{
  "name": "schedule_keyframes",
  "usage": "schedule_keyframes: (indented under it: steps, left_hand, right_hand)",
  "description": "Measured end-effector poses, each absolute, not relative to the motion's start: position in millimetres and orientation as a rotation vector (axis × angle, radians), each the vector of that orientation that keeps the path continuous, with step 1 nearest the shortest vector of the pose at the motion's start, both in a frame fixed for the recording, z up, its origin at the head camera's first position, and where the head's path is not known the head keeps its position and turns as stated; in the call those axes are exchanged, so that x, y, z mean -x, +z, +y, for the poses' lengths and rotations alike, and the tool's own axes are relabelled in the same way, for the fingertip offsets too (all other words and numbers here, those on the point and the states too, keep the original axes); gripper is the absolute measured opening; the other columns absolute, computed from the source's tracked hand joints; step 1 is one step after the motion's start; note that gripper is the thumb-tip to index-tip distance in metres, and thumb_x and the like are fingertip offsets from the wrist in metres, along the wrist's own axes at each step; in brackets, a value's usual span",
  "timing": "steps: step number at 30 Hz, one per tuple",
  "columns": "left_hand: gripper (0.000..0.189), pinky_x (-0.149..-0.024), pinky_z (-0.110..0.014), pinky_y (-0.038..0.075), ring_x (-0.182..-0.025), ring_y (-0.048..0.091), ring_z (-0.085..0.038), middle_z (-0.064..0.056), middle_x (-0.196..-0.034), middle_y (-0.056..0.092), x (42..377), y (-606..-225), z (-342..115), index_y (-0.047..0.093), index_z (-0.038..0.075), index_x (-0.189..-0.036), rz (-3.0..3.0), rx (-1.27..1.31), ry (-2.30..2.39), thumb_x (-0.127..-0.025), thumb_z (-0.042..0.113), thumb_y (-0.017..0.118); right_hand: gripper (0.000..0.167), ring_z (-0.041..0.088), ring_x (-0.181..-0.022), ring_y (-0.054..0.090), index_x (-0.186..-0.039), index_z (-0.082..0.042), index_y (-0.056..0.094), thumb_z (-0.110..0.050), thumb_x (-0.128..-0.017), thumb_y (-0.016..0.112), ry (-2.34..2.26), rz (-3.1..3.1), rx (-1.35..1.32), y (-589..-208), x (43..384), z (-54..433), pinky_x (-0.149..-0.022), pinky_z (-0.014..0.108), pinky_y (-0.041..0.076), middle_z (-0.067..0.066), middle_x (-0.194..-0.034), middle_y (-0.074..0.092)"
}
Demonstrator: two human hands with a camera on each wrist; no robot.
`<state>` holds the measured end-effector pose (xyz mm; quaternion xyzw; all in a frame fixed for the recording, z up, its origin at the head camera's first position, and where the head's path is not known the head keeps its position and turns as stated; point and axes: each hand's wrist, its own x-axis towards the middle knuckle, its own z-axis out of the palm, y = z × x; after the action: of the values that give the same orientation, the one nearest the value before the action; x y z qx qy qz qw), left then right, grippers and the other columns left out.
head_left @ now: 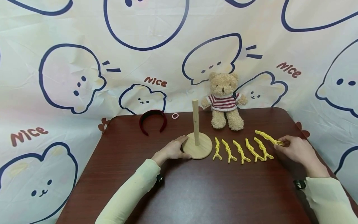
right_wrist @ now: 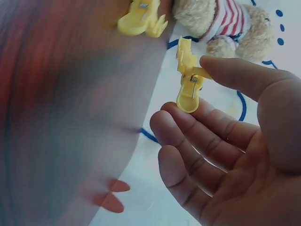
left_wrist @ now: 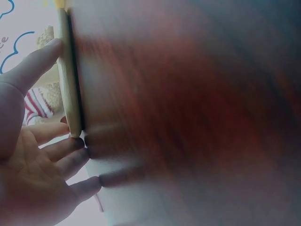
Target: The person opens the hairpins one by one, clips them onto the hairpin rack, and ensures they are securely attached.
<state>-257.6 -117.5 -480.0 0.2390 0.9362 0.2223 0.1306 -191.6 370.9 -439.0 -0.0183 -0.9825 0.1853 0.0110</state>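
A wooden stand with an upright post (head_left: 196, 121) rises from a round base (head_left: 203, 150). My left hand (head_left: 174, 148) grips the left side of that base, thumb and fingers spread around its rim. Seen from the left wrist, the thumb (left_wrist: 40, 59) lies against the disc's edge (left_wrist: 70, 84) and the fingertips reach down to the tabletop. Between thumb and fingers, my right hand (head_left: 297, 152) pinches the handle end of a yellow spring clip (right_wrist: 189, 92), its long jaw pointing away. Several similar yellow clips (head_left: 240, 151) lie in a row between the stand and this hand.
A teddy bear (head_left: 223, 102) in a striped shirt sits at the back of the dark brown table (head_left: 190, 193). Left of the post lie a dark red headband (head_left: 142, 123) and a small pale ring (head_left: 175, 116). A printed cloth (head_left: 134, 65) hangs behind.
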Motion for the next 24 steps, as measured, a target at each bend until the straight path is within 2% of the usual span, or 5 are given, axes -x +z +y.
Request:
schedule_keyframes:
  steps: [5, 12, 19, 24]
  left_hand:
    - [0.098, -0.121, -0.046, 0.03, -0.151, 0.031, -0.032, -0.017, -0.162, 0.032, 257, -480, -118, 0.034, 0.007, -0.155, 2.716, -0.685, 0.641, -0.079, 0.045, 0.082]
    - [0.098, -0.121, -0.048, 0.029, -0.152, 0.029, -0.031, -0.016, -0.163, 0.031, 257, -477, -117, 0.032, 0.008, -0.156, 2.704, -0.661, 0.638, -0.08, 0.046, 0.081]
    - [0.099, -0.122, -0.048, 0.028, -0.152, 0.028, -0.032, -0.016, -0.163, 0.03, 257, -477, -117, 0.031, 0.008, -0.157, 2.697, -0.662, 0.644, -0.08, 0.046, 0.081]
    - [0.099, -0.122, -0.048, 0.027, -0.152, 0.027, -0.032, -0.016, -0.163, 0.03, 256, -478, -117, 0.031, 0.008, -0.157, 2.701, -0.652, 0.635, -0.081, 0.046, 0.081]
  right_hand:
    - [0.046, 0.027, -0.075, 0.063, -0.109, 0.003, 0.069, -0.038, -0.087, 0.074, 0.587, -3.024, -0.01, -435, 192, 360, -0.062, 0.043, 0.05, 0.019, -0.09, 0.072]
    - [0.038, 0.019, -0.075, 0.064, -0.108, -0.003, 0.072, -0.034, -0.087, 0.076, 0.614, -2.958, -0.145, -430, 194, 340, -0.061, 0.03, 0.045, 0.007, -0.085, 0.073]
    - [0.04, 0.017, -0.077, 0.065, -0.11, -0.005, 0.073, -0.038, -0.088, 0.075, 0.694, -2.984, -0.24, -428, 197, 315, -0.06, 0.028, 0.049, 0.006, -0.088, 0.073]
    - [0.035, 0.015, -0.078, 0.066, -0.11, -0.008, 0.074, -0.036, -0.088, 0.076, 0.736, -2.981, -0.303, -431, 200, 297, -0.062, 0.028, 0.05, 0.003, -0.089, 0.074]
